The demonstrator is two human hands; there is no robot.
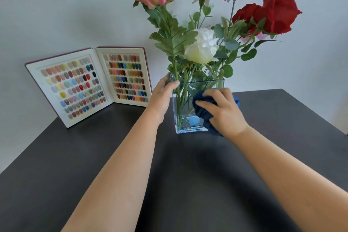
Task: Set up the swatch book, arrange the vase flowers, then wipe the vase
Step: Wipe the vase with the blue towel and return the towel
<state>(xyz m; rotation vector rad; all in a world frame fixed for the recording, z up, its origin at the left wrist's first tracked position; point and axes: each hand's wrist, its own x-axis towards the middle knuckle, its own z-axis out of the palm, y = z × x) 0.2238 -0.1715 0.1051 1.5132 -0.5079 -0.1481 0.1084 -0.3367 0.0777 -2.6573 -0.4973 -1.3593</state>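
Observation:
A clear square glass vase stands on the dark table, holding pink, white, purple and red flowers. My left hand grips the vase's upper left edge. My right hand presses a dark blue cloth against the vase's front right face. The swatch book stands open and upright at the back left, leaning near the wall, its pages filled with coloured nail samples.
A pale wall rises right behind the table. The table's left edge runs diagonally below the swatch book, and its right edge falls away at the far right. Something light blue lies inside the bottom of the vase.

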